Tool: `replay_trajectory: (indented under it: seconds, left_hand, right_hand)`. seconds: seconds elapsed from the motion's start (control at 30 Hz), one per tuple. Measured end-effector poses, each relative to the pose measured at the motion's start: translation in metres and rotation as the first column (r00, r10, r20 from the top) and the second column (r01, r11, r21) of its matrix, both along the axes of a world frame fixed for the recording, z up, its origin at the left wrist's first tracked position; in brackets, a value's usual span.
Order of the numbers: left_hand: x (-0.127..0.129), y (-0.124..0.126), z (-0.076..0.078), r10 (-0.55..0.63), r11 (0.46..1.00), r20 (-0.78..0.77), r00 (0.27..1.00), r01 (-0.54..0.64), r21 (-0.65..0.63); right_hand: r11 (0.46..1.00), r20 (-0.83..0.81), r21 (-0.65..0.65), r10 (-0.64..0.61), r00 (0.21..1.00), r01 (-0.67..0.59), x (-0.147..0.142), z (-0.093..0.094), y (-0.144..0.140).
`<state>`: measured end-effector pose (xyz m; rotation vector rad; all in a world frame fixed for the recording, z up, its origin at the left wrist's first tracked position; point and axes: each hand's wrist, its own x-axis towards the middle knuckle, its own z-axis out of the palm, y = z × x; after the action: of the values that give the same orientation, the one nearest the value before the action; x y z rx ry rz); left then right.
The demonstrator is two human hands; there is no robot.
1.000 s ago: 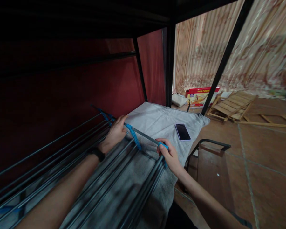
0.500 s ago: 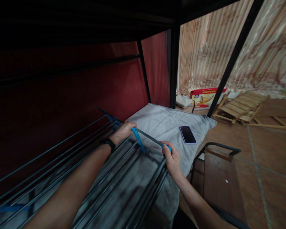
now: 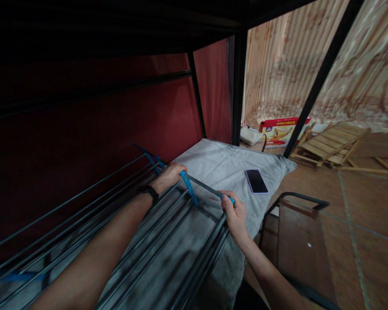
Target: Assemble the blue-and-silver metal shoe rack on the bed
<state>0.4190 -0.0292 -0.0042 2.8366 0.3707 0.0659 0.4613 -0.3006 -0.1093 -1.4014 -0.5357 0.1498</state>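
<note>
A folded drying rack of dark metal rods [image 3: 168, 241] with blue plastic joints [image 3: 189, 188] lies on a grey towel [image 3: 220, 165] under a dark frame. My left hand [image 3: 168, 175] grips the rack's end bar at its far side, a black band on the wrist. My right hand [image 3: 235, 212] is closed on the same end bar at its near corner, over a blue joint. A phone [image 3: 256, 181] with a dark screen lies on the towel just beyond my right hand.
Black frame posts [image 3: 238, 86] stand past the towel against a red wall. A dark metal chair frame [image 3: 297, 241] stands on the tiled floor at my right. Farther off lie a wooden slatted pallet [image 3: 330, 144] and a red box [image 3: 278, 129] by a patterned curtain.
Both hands keep their grip on the end bar. The view has shifted slightly, so the rack, the towel and the phone sit a little further right in the picture.
</note>
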Motion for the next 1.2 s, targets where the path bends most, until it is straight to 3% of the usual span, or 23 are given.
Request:
replay_trajectory:
  seconds: [0.33, 1.2]
  left_hand:
    - [-0.0025, -0.0023, 0.0006, -0.024, 1.000, 0.032, 0.999, 0.025, -0.009]
    - [0.0000, -0.0025, 0.0018, -0.013, 1.000, -0.001, 1.000, 0.013, 0.015]
  right_hand:
    - [1.000, -0.002, -0.010, -0.005, 1.000, 0.005, 0.0007, 0.0077, -0.0007]
    - [1.000, 0.008, -0.010, 0.013, 1.000, -0.013, -0.0014, 0.0041, 0.0019]
